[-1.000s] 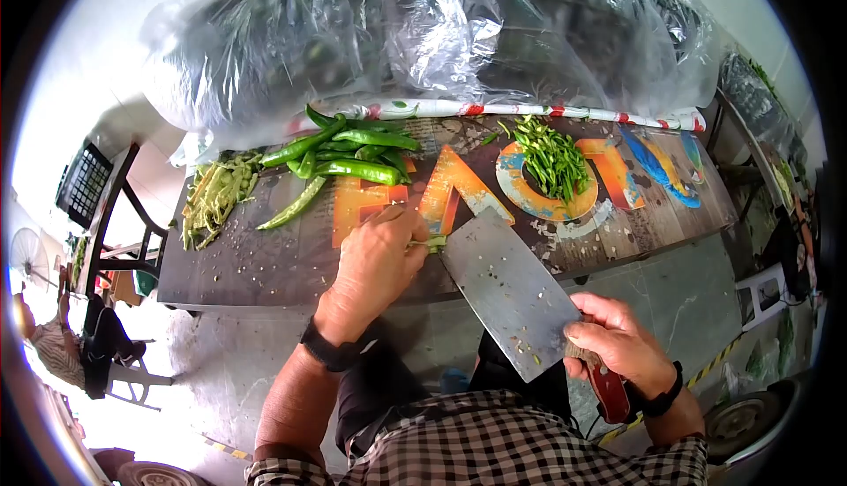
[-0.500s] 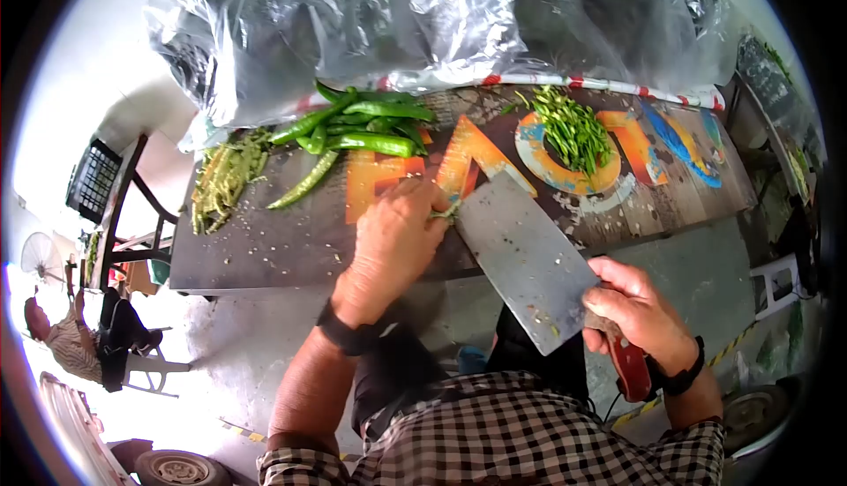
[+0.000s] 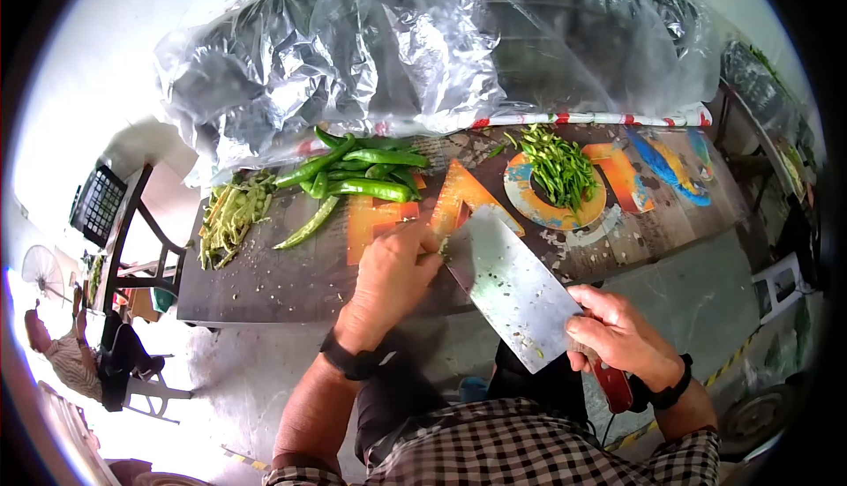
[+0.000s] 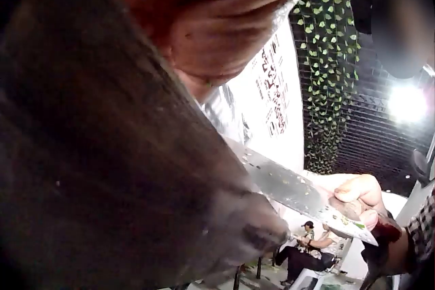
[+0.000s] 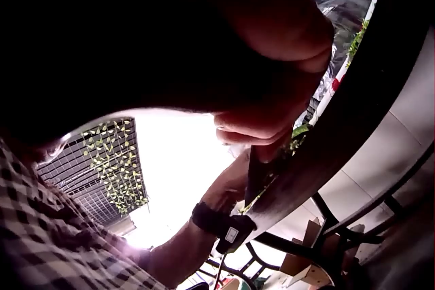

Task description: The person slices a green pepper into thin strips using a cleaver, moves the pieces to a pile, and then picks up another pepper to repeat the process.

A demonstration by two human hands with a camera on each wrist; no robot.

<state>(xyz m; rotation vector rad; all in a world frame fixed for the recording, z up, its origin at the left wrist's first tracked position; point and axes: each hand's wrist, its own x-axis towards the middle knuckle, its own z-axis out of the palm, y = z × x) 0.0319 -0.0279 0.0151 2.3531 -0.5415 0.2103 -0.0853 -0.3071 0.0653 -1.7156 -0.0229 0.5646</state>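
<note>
The left hand (image 3: pixel 393 274), fingers curled, pinches a small green pepper piece (image 3: pixel 444 245) beside the cleaver's front corner, above the table's near part. Most of that piece is hidden by the fingers. Curled round the cleaver's red-brown handle, the right hand (image 3: pixel 622 338) holds the broad blade (image 3: pixel 512 287) slanted, with green and pale bits on it. Whole green peppers (image 3: pixel 366 188) lie behind the left hand, a paler one (image 3: pixel 309 224) in front of them. Cut green strips (image 3: pixel 560 173) are heaped at the right, pale shredded scraps (image 3: pixel 234 221) at the left. Both wrist views are dark and partly blocked by the hands.
Clear plastic sheeting (image 3: pixel 423 45) covers a bulky thing along the table's back edge. The painted wooden table (image 3: pixel 265 296) carries scattered crumbs. A person (image 3: pixel 75 358) sits on a white stool at the far left, near a black crate (image 3: pixel 99 206).
The head view has shifted. Less of the green piece shows at the left fingertips than a second ago. The right hand keeps its grip on the cleaver, with the blade still close to the left hand.
</note>
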